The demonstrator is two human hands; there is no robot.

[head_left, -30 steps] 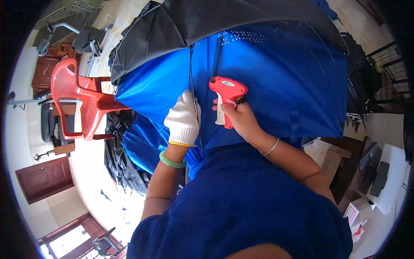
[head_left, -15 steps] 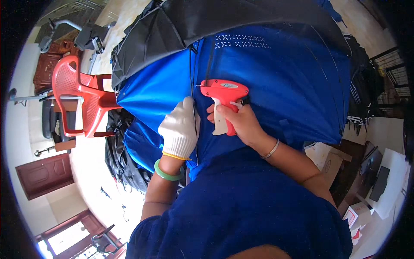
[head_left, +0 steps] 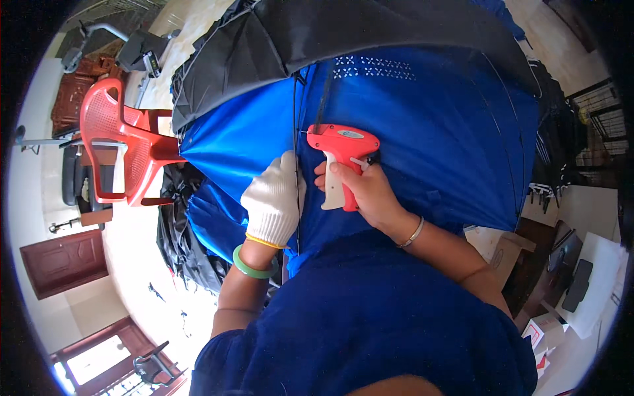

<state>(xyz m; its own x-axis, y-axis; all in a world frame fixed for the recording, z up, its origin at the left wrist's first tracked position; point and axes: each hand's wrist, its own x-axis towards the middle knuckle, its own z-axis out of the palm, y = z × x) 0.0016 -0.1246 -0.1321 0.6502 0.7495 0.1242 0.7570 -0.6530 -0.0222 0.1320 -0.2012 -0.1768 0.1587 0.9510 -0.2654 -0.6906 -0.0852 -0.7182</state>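
A blue and black umbrella [head_left: 422,125] spreads open in front of me, its inner side showing thin dark ribs [head_left: 296,125]. My left hand [head_left: 272,198], in a white knit glove with a yellow cuff edge, is closed at one rib and the blue cloth beside it; the fingertips are partly hidden. My bare right hand [head_left: 373,191] grips a red and white tagging gun [head_left: 340,141] by its handle. The gun's thin needle points left, close to the rib and just above the gloved hand. Whether the needle touches the cloth I cannot tell.
At left stands a red plastic armchair [head_left: 135,142]. Folded black and blue umbrellas [head_left: 188,237] are heaped beneath it on the left, with more dark ones [head_left: 553,132] at far right. A desk at lower right bears a white box [head_left: 547,332] and a dark flat device [head_left: 578,285].
The view has shifted slightly. Both hands keep nearly the same pose, with the tagging gun still beside the rib.
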